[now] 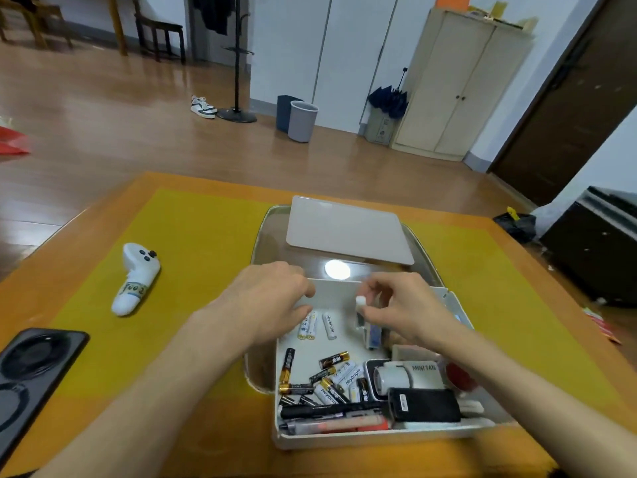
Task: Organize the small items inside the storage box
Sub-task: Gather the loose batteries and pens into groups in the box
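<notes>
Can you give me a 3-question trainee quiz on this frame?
1. True or false: the lid is closed on the storage box.
2. What does the right hand pinch? A) small white item B) black marker C) phone
3. Which side of the box is the white controller on?

Key:
1. False; it lies behind the box.
2. A
3. Left, on the yellow mat.
</notes>
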Motion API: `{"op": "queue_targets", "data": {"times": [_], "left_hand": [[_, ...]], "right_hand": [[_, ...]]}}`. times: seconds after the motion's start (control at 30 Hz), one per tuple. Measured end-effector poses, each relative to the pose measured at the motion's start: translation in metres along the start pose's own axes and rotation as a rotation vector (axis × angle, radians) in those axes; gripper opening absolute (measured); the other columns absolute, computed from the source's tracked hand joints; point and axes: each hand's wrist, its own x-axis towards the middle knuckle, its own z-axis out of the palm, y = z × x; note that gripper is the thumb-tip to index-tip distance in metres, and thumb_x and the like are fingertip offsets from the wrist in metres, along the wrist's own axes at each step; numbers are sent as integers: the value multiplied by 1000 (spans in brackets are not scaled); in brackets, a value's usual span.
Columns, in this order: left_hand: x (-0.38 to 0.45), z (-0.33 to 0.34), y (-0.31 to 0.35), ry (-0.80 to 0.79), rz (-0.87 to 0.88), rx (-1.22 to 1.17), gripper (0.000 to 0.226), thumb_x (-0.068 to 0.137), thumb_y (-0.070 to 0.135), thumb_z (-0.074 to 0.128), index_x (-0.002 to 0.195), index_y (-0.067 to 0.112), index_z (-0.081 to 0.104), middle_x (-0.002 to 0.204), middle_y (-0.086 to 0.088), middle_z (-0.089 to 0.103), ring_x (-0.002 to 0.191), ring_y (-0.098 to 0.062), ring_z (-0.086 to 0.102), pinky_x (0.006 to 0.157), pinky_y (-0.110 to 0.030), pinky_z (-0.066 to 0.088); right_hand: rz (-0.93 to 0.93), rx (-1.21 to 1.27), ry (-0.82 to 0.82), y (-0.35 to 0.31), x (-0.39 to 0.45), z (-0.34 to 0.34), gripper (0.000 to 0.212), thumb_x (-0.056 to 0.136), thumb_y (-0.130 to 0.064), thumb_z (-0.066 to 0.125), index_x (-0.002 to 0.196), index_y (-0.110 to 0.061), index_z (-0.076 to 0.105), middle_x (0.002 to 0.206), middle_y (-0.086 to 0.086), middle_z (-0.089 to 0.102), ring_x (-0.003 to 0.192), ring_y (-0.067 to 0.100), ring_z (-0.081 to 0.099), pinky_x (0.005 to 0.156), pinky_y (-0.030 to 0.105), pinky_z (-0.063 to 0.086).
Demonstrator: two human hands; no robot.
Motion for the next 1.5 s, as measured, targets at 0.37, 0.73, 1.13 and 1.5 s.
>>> {"op": "queue_targets", "data": {"times": [0.37,0.73,1.13,1.5], "left_hand": [[43,38,39,-237,228,-1,35,99,23,57,134,26,59,131,2,54,120,-22,53,83,-33,41],[58,53,38,-321,234,108,17,91,12,61,104,20,68,114,-1,57,114,-24,52,75,-33,42],[48,48,26,-327,214,169,9,89,17,61,94,23,65,108,3,59,110,-20,54,79,-39,52],[14,36,13,-219,202,66,14,95,31,60,106,28,68,104,8,60,101,-17,58,73,-34,49]], "right_hand": [[124,-88,-150,34,-44,8,17,74,-29,73,70,-38,59,74,-12,67,72,4,63,68,33,53],[-34,-257,-116,36,-39,-5,13,80,-43,67,91,-36,67,84,-19,65,96,0,50,59,24,36],[-283,-208,-289,13,-36,11,18,89,-41,63,105,-37,70,97,-19,61,100,5,50,80,34,48],[-371,-488,-482,-3,-24,39,31,89,-33,68,120,-30,67,111,-4,60,113,20,49,71,37,48]]}}
